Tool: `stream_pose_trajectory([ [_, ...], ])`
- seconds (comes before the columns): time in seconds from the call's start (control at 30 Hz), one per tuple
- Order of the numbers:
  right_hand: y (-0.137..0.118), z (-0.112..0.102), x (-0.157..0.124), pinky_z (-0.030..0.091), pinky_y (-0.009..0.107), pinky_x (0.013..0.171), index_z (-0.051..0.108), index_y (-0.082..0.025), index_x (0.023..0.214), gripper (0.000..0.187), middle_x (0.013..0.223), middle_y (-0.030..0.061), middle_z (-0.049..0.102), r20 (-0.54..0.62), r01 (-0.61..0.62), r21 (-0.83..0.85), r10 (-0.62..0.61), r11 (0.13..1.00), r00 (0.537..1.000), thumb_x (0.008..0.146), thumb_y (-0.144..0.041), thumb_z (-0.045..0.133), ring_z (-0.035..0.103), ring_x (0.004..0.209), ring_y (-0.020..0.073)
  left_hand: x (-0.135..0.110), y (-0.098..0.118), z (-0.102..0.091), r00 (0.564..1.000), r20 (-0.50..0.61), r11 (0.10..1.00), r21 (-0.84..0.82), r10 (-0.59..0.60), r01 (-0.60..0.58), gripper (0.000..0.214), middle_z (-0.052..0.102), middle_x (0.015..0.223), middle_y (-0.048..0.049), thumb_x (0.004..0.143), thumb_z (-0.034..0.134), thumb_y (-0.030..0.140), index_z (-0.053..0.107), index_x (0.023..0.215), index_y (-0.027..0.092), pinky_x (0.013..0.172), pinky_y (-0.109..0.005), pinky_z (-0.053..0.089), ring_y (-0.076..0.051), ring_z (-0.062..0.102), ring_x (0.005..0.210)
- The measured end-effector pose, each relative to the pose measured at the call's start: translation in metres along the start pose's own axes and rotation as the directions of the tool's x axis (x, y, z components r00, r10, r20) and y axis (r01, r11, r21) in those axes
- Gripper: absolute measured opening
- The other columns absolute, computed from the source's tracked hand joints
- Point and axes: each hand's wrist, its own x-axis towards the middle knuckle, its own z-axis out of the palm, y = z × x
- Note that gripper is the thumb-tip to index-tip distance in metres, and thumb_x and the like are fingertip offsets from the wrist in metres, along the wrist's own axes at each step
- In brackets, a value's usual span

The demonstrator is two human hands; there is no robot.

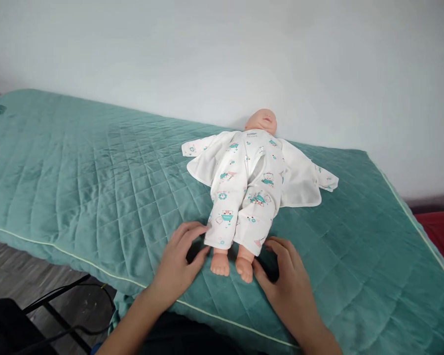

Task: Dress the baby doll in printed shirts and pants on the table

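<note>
A baby doll lies on its back, head toward the wall, in white printed trousers that reach its ankles. Its white jacket is spread open on both sides, and the trousers cover the middle of the chest. My left hand rests beside the left-hand trouser cuff, thumb and fingers curved apart, fingertips at the fabric. On the other side, my right hand is likewise open, its fingertips close to the other cuff and its thumb near the doll's foot. Whether the fingertips press the cloth is hard to tell.
A green quilted cover lies over the long bed, with a pale piped edge at the front. Behind it stands a white wall. Something red shows at the right, and a dark metal frame with cables stands lower left.
</note>
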Motion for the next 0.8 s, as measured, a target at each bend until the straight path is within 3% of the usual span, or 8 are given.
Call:
stream_pose_trajectory([
  [0.17, -0.008, 0.005, 0.01, 0.051, 0.044, 0.076, 0.054, -0.022, 0.108, 0.02, 0.097, 0.0059, 0.065, 0.023, 0.0, -0.01, 0.0, 1.0, 1.0, 0.09, -0.018, 0.062, 0.062, 0.09, 0.026, 0.011, 0.003, 0.008, 0.999, 0.005, 0.996, 0.083, 0.04, -0.04, 0.015, 0.066, 0.107, -0.0031, 0.094, 0.054, 0.014, 0.057, 0.105, 0.023, 0.084, -0.037, 0.045, -0.02, 0.062, 0.099],
  [0.3, -0.01, 0.004, 0.011, 0.051, 0.037, 0.075, 0.056, -0.022, 0.108, 0.018, 0.098, 0.0057, 0.064, 0.022, -0.018, 0.097, 0.016, 0.995, 1.0, 0.094, -0.013, 0.052, 0.063, 0.088, 0.0212, 0.014, 0.008, 0.008, 0.999, -0.029, 1.0, -0.021, 0.021, -0.021, 0.009, 0.066, 0.097, -0.0024, 0.095, 0.052, 0.014, 0.055, 0.098, 0.023, 0.08, -0.034, 0.046, -0.018, 0.062, 0.091],
  [0.47, -0.022, -0.014, 0.008, 0.051, 0.029, 0.069, 0.058, -0.023, 0.105, 0.017, 0.092, 0.0035, 0.063, 0.0, 0.084, 0.259, -0.087, 0.962, 0.996, 0.096, -0.011, 0.051, 0.063, 0.08, 0.0154, 0.004, 0.026, 0.0, 0.998, -0.067, 0.971, -0.239, 0.003, -0.019, 0.012, 0.065, 0.09, 0.0003, 0.094, 0.054, 0.012, 0.054, 0.098, 0.024, 0.074, -0.027, 0.05, -0.013, 0.065, 0.082],
  [0.63, -0.038, -0.037, 0.008, 0.048, 0.027, 0.059, 0.056, -0.024, 0.102, 0.019, 0.084, 0.0018, 0.061, -0.075, 0.164, 0.285, -0.148, 0.944, 0.986, 0.092, -0.008, 0.052, 0.06, 0.071, 0.0149, -0.01, 0.035, -0.007, 0.993, -0.115, 0.964, -0.264, 0.008, -0.039, 0.013, 0.067, 0.09, 0.0005, 0.094, 0.055, 0.013, 0.056, 0.097, 0.025, 0.072, -0.027, 0.051, -0.014, 0.066, 0.081],
  [0.8, -0.033, -0.033, 0.003, 0.051, 0.029, 0.065, 0.058, -0.024, 0.104, 0.019, 0.092, 0.0038, 0.06, -0.093, 0.144, 0.233, -0.125, 0.962, 0.988, 0.092, -0.009, 0.056, 0.061, 0.08, 0.0165, -0.015, 0.018, -0.002, 0.978, -0.154, 0.981, -0.155, -0.143, 0.119, 0.006, 0.07, 0.091, 0.0003, 0.095, 0.055, 0.02, 0.059, 0.096, 0.025, 0.072, -0.028, 0.052, -0.016, 0.068, 0.082],
])
